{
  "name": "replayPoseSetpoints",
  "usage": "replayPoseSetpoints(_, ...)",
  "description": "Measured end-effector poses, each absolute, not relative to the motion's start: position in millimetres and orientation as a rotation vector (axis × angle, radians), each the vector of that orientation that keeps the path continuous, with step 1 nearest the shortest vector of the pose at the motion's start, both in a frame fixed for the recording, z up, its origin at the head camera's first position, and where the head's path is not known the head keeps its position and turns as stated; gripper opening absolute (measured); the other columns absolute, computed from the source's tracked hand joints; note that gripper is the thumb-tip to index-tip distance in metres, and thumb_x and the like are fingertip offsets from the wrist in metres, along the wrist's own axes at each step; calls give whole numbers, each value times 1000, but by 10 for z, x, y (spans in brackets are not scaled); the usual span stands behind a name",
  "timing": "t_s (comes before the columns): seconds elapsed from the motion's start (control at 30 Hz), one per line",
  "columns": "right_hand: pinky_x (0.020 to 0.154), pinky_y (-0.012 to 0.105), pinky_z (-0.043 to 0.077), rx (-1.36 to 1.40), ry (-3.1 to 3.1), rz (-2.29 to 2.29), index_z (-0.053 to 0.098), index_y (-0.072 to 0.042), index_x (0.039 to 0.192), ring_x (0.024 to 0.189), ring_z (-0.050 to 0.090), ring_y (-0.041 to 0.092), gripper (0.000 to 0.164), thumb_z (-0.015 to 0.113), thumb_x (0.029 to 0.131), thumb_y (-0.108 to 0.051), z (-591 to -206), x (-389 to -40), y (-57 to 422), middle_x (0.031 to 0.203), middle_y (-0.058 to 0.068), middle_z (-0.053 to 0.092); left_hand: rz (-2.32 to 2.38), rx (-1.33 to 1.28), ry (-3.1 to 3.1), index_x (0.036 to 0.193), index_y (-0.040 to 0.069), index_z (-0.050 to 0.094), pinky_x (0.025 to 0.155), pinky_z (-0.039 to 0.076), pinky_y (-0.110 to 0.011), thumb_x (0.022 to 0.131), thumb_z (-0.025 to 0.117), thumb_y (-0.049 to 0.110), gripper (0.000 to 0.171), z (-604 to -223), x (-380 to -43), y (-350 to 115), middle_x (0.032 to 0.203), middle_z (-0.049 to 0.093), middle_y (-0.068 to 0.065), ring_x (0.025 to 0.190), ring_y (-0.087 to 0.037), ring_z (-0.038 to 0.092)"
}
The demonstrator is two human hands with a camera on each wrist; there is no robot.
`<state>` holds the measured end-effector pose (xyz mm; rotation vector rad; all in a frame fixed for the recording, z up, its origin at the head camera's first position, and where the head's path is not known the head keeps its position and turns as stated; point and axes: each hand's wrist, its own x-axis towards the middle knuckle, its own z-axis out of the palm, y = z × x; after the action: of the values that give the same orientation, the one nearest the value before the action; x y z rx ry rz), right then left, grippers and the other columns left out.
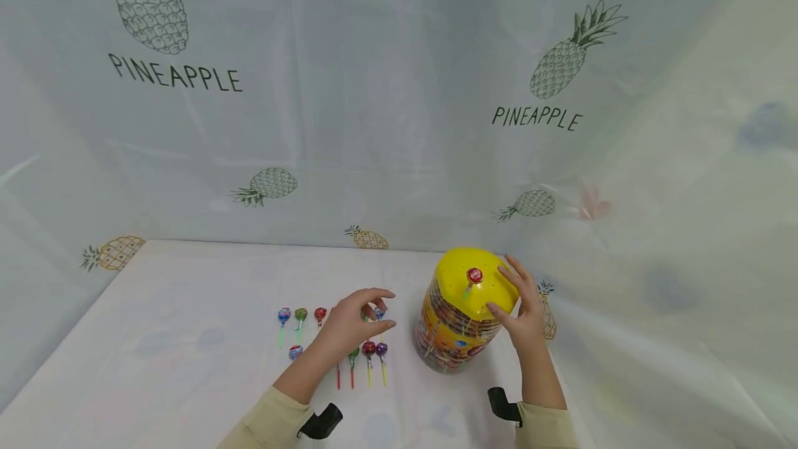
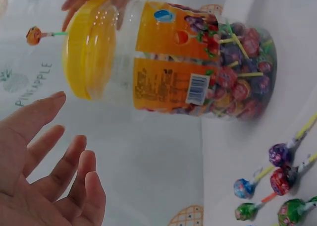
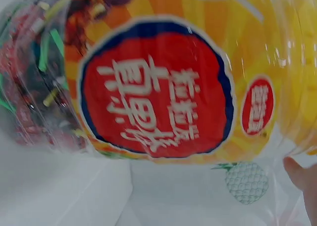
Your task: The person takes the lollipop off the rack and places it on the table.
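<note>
A clear plastic jar with a yellow lid [image 1: 464, 262] stands upright on the white table, partly filled with wrapped lollipops [image 2: 242, 77]. One lollipop [image 2: 33, 35] sticks out from the lid top by its green stick. My left hand [image 1: 355, 321] hovers left of the jar, fingers loosely bent and nothing between them. At the jar's right side, my right hand [image 1: 526, 307] has its thumb and fingers spread by the lid's edge; whether they press on it is hard to tell. The right wrist view shows the jar's orange label [image 3: 158, 92] and one fingertip near the lid.
Several lollipops lie in two rows left of the jar, among them a blue one [image 1: 284, 314], a green one [image 1: 300, 314] and a purple one [image 1: 382, 349]. My left forearm covers some of them. A pineapple-printed curtain [image 1: 386, 123] hangs behind the table [image 1: 187, 310].
</note>
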<state>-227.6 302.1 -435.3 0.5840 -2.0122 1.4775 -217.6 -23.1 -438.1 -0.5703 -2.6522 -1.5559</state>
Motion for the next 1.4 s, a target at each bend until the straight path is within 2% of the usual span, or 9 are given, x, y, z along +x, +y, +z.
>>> replayPoseSetpoints(0.1,111,32,29,627,-1968,1671,55,6,130,141,24,27,55,62,78,19,-4320,-2302,3065,152,22,31,-1549,-604,-2640,125,22,64,67,50,-29,84,78,27,43,-4313,-2216,-152,102,61,7,88,-14,58)
replayPoseSetpoints(0.17,105,25,36,641,-1936,1786,56,6,131,141,26,25,51,61,82,17,-4313,-2306,3073,153,20,30,-1530,-644,-2625,125,22,64,70,50,-30,84,78,27,43,-4272,-2242,-98,102,61,7,88,-15,58)
replayPoseSetpoints(0.3,102,25,40,649,-1896,1886,56,7,129,140,29,25,46,62,84,14,-4334,-2308,3052,152,19,32,-1514,-744,-2579,127,21,63,75,51,-31,85,78,24,46,-4158,-2272,6,105,61,6,90,-14,56)
replayPoseSetpoints(0.5,99,26,43,628,-1870,1897,58,7,127,138,32,26,45,61,84,17,-4417,-2342,3048,150,13,38,-1546,-846,-2523,130,20,61,81,50,-35,85,78,23,48,-3978,-2339,195,112,60,3,95,-14,54)
replayPoseSetpoints(0.73,99,26,43,608,-1862,1901,60,5,126,138,32,24,42,62,85,14,-4458,-2362,3082,150,10,39,-1608,-900,-2460,129,21,62,82,50,-30,85,78,24,47,-3816,-2392,478,120,59,5,99,-17,57)
replayPoseSetpoints(0.97,100,27,43,606,-1854,1908,59,6,126,137,33,24,39,65,88,7,-4479,-2372,3079,150,12,38,-1697,-932,-2423,134,26,58,86,52,-37,86,77,25,51,-3718,-2399,641,119,60,7,102,-12,56)
replayPoseSetpoints(1.27,99,28,43,658,-1828,1901,57,6,128,137,35,26,39,66,91,0,-4526,-2391,3099,151,17,36,-1796,-925,-2382,131,29,61,84,50,-26,90,72,31,43,-3742,-2345,764,121,60,12,103,-8,56)
replayPoseSetpoints(1.4,99,28,44,666,-1821,1907,58,6,128,136,37,26,39,67,91,-1,-4527,-2395,3093,151,17,35,-1812,-920,-2352,129,26,63,82,50,-23,92,69,23,37,-3712,-2310,796,119,61,11,98,-7,57)
